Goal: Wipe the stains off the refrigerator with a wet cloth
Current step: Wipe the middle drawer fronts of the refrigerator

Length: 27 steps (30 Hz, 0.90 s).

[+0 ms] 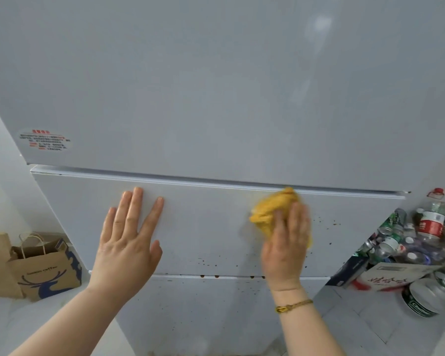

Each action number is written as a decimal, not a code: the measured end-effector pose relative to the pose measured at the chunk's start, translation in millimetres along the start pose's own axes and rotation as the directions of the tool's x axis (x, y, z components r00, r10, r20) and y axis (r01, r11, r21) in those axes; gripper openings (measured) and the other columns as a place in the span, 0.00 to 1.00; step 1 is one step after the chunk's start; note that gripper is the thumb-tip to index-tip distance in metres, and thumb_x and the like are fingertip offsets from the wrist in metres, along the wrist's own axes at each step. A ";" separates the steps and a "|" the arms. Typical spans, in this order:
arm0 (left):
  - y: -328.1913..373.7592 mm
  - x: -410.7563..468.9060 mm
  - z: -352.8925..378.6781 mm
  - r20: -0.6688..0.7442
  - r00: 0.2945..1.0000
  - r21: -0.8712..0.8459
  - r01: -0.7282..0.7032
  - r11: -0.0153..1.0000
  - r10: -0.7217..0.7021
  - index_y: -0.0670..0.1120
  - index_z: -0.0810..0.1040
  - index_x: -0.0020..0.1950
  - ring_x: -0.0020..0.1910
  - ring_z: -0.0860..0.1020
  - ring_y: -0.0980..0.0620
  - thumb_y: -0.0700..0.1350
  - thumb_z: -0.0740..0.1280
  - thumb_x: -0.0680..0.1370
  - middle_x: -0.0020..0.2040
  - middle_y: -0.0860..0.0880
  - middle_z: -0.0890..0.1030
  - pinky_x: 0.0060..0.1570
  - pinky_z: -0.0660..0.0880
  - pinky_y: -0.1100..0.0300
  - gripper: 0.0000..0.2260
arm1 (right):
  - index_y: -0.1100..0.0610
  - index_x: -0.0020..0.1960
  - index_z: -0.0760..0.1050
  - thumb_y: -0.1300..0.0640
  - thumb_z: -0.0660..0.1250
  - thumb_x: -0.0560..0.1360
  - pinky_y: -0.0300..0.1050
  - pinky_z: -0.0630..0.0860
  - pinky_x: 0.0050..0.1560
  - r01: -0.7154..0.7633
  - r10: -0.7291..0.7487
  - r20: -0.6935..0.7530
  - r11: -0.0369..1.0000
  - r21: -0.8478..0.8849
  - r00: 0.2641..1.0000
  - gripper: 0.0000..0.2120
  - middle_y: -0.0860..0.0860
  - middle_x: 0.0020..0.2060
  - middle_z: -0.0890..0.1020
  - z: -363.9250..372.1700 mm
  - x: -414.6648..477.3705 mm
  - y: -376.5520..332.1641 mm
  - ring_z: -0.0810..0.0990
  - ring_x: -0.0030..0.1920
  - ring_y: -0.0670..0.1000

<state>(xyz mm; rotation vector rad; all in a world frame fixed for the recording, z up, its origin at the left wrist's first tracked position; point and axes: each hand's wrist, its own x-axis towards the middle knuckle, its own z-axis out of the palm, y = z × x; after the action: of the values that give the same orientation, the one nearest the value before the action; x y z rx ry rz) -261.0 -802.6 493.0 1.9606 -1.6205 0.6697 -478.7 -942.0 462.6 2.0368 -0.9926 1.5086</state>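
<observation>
A: What is at the far left?

B: A brown paper bag [45, 268] with a blue deer print stands on the floor [357, 317], just beside the refrigerator [216, 98]. The pale grey refrigerator fills most of the view. A sticker [45, 140] with red and black print sits at the lower left corner of its top door.

A: And the hands?

B: The left hand [129, 242] lies flat and wide open on the left part of the middle door [203, 227], with its fingers spread and pointing up. Right of centre, the right hand [287, 247] holds a bunched yellow cloth [272, 209] against the same door. Its fingers are bent over the cloth, and the hand is blurred. The top of the cloth touches the door's upper edge. A gold bracelet [293, 305] circles the right wrist.

A: Where are the stains?

B: Small brown stains [208, 263] dot the middle door along its lower edge, between the two hands. More specks lie just right of the cloth.

A: And on the right?

B: A heap of empty plastic bottles [421, 237] and a cardboard box [396, 276] lie on the floor, right beside the refrigerator's right edge.
</observation>
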 end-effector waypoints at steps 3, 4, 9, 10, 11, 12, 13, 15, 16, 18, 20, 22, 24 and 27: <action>1.2 -0.1 -0.4 0.002 1.000 -0.005 0.011 1.000 -0.011 0.51 0.42 0.75 0.74 0.36 0.53 0.49 0.53 0.70 0.70 0.37 0.54 0.71 0.37 0.58 0.35 | 0.60 0.73 0.52 0.68 0.49 0.68 0.33 0.41 0.73 -0.480 0.492 -0.071 0.867 0.138 0.868 0.33 0.63 0.72 0.55 -12.4 7.8 16.2 0.51 0.72 0.60; 1.6 0.0 -0.3 0.009 1.000 -0.001 0.011 1.000 -0.011 0.51 0.42 0.75 0.74 0.36 0.53 0.50 0.53 0.70 0.70 0.37 0.54 0.71 0.37 0.58 0.35 | 0.65 0.72 0.53 0.70 0.50 0.68 0.31 0.41 0.72 -0.596 0.619 -0.081 0.778 0.201 0.781 0.32 0.67 0.71 0.55 -12.2 12.2 13.3 0.52 0.72 0.60; 7.0 -0.1 -2.2 0.047 0.997 -0.025 0.061 0.998 -0.059 0.45 0.54 0.72 0.74 0.36 0.54 0.52 0.53 0.69 0.71 0.37 0.54 0.70 0.37 0.60 0.32 | 0.55 0.75 0.46 0.64 0.50 0.72 0.37 0.40 0.73 -0.517 0.545 -0.060 0.820 0.245 0.836 0.32 0.58 0.75 0.48 4.2 13.6 -38.6 0.46 0.74 0.55; 8.3 0.0 -2.0 0.055 0.996 -0.028 0.073 0.997 -0.072 0.44 0.55 0.72 0.74 0.36 0.54 0.52 0.53 0.69 0.70 0.37 0.54 0.69 0.36 0.61 0.32 | 0.51 0.75 0.44 0.63 0.49 0.74 0.41 0.41 0.74 -0.392 0.405 -0.015 0.892 0.224 0.914 0.32 0.51 0.75 0.44 5.6 6.4 -45.2 0.43 0.75 0.52; 9.8 0.2 -1.5 0.060 0.995 -0.034 0.086 0.996 -0.084 0.43 0.55 0.72 0.74 0.35 0.54 0.53 0.53 0.69 0.71 0.37 0.54 0.69 0.36 0.62 0.32 | 0.48 0.75 0.42 0.62 0.47 0.77 0.43 0.41 0.74 -0.268 0.268 0.028 0.941 0.206 0.963 0.30 0.46 0.75 0.41 5.8 -1.3 -44.2 0.41 0.75 0.49; 10.7 0.4 -0.6 0.065 0.993 -0.040 0.100 0.994 -0.097 0.43 0.56 0.72 0.73 0.35 0.55 0.53 0.53 0.69 0.71 0.37 0.53 0.69 0.36 0.62 0.32 | 0.47 0.75 0.43 0.61 0.45 0.78 0.45 0.42 0.74 -0.168 0.160 0.057 0.968 0.187 0.985 0.27 0.44 0.75 0.40 4.9 -5.2 -36.4 0.40 0.75 0.49; 11.7 0.7 0.1 0.067 0.992 -0.045 0.113 0.993 -0.110 0.43 0.56 0.72 0.73 0.35 0.55 0.53 0.53 0.69 0.71 0.37 0.53 0.69 0.36 0.62 0.32 | 0.47 0.75 0.45 0.61 0.44 0.79 0.45 0.43 0.74 -0.103 0.092 0.071 0.980 0.168 0.993 0.26 0.44 0.75 0.40 2.5 -5.9 -23.8 0.41 0.75 0.48; 13.7 0.6 3.1 0.058 0.990 -0.054 0.128 0.990 -0.125 0.43 0.55 0.72 0.73 0.34 0.56 0.53 0.53 0.69 0.71 0.38 0.52 0.69 0.37 0.60 0.33 | 0.49 0.73 0.49 0.62 0.47 0.77 0.44 0.44 0.74 -0.099 0.089 0.073 0.985 0.140 0.993 0.26 0.48 0.75 0.45 -5.6 -5.1 5.7 0.43 0.75 0.49; 15.0 -0.4 4.3 0.052 0.991 -0.061 0.130 0.990 -0.127 0.43 0.55 0.72 0.73 0.34 0.56 0.53 0.53 0.69 0.71 0.38 0.52 0.70 0.41 0.56 0.33 | 0.51 0.72 0.50 0.62 0.49 0.75 0.44 0.44 0.74 -0.192 0.184 0.067 0.969 0.154 0.981 0.27 0.52 0.75 0.48 -11.9 -3.7 18.5 0.45 0.75 0.48; 18.1 -0.8 4.2 0.045 0.989 -0.083 0.143 0.986 -0.139 0.43 0.55 0.72 0.73 0.34 0.58 0.53 0.55 0.69 0.71 0.39 0.52 0.67 0.53 0.45 0.33 | 0.52 0.74 0.50 0.61 0.49 0.74 0.50 0.47 0.75 -0.522 0.530 0.040 0.813 0.259 0.847 0.28 0.54 0.74 0.51 -23.1 5.7 36.3 0.47 0.74 0.48; 20.5 -1.6 2.1 0.047 0.988 -0.108 0.154 0.982 -0.150 0.43 0.56 0.71 0.72 0.33 0.59 0.49 0.62 0.68 0.71 0.39 0.52 0.60 0.58 0.42 0.34 | 0.56 0.75 0.45 0.61 0.49 0.74 0.54 0.47 0.75 -0.771 0.838 0.030 0.486 0.411 0.544 0.30 0.55 0.75 0.47 -29.9 21.6 42.6 0.47 0.75 0.52; 21.5 -4.0 0.6 0.056 0.986 -0.129 0.161 0.979 -0.155 0.43 0.56 0.71 0.72 0.33 0.61 0.45 0.71 0.66 0.72 0.38 0.53 0.58 0.58 0.42 0.38 | 0.60 0.75 0.42 0.60 0.48 0.75 0.49 0.43 0.75 -0.828 0.940 0.042 0.276 0.488 0.339 0.30 0.56 0.75 0.45 -28.7 35.3 39.3 0.45 0.75 0.54; 21.1 -5.5 0.8 0.069 0.983 -0.143 0.177 0.974 -0.169 0.43 0.56 0.72 0.72 0.33 0.61 0.39 0.77 0.63 0.72 0.36 0.54 0.58 0.57 0.41 0.44 | 0.63 0.75 0.45 0.49 0.48 0.78 0.47 0.42 0.75 -0.794 0.894 -0.002 0.398 0.460 0.447 0.31 0.58 0.75 0.46 -22.2 41.7 22.1 0.45 0.74 0.53; 16.4 -5.3 3.3 0.034 0.986 -0.149 0.164 0.975 -0.161 0.43 0.57 0.70 0.72 0.34 0.62 0.37 0.78 0.61 0.71 0.36 0.54 0.60 0.57 0.40 0.44 | 0.60 0.75 0.49 0.42 0.43 0.80 0.43 0.43 0.74 -0.480 0.535 -0.080 0.806 0.347 0.841 0.30 0.54 0.75 0.49 -7.9 27.4 -14.4 0.45 0.74 0.48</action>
<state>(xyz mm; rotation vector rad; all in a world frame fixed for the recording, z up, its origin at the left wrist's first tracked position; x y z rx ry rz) -277.9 -803.5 488.2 1.9682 -1.4585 0.4494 -468.7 -935.2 492.2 1.8699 -1.3791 2.2123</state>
